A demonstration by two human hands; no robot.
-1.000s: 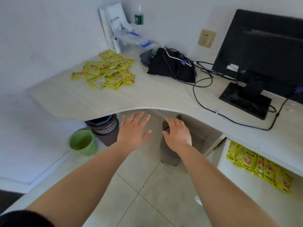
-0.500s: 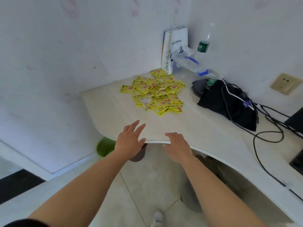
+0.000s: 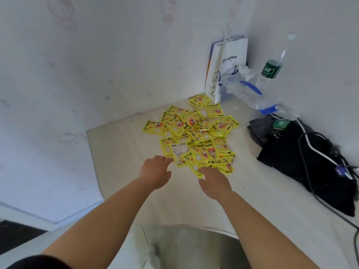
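Reaching for yellow packets (image 3: 196,133) at twelve o'clock, left hand (image 3: 155,171) and right hand (image 3: 212,183) loose-fingered (both empty); hasty scooping could scatter them.

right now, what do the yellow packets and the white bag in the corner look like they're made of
yellow packets: probably thin glossy plastic or foil film, going by the sheen, the crinkled faces and the flat sealed edges.
white bag: most likely matte paper, as it stands stiff with sharp folded sides, printed lettering and thin string handles.
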